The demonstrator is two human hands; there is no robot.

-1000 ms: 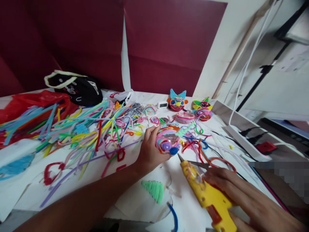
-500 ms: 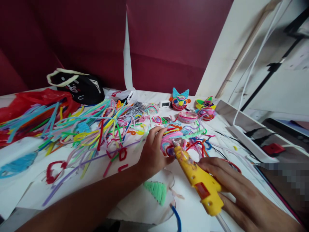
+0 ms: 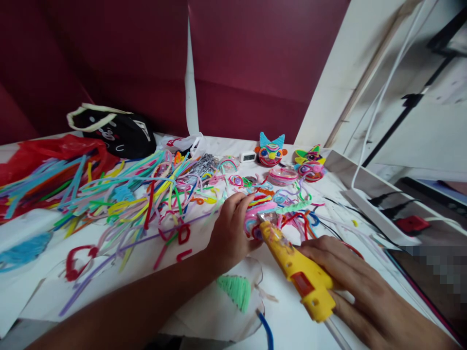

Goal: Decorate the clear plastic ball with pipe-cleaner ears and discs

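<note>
A yellow hot glue gun (image 3: 292, 265) lies in my right hand (image 3: 353, 279), the fingers closed around its handle. Its glue stick pokes out at the rear, and its metal nozzle rests against or just over a rounded craft piece (image 3: 251, 221). That piece is covered in pink, white and blue pipe cleaners, and my left hand (image 3: 231, 233) grips its left side. Part of the piece is hidden behind my fingers and the gun. Below my left hand, a cardboard sheet (image 3: 204, 311) carries a triangle of wound green pipe cleaner (image 3: 237, 290).
Loose pipe cleaners (image 3: 146, 189) heap up on the left beside a red plastic bag (image 3: 69, 150) and a black bag (image 3: 116, 133). At the back stand a decorated face ornament (image 3: 270, 153) and a small digital clock (image 3: 248, 157). A power strip (image 3: 383, 218) lies right.
The view has shifted very slightly, and the glue gun's body has moved a touch up and left. Both hands keep the same hold.
</note>
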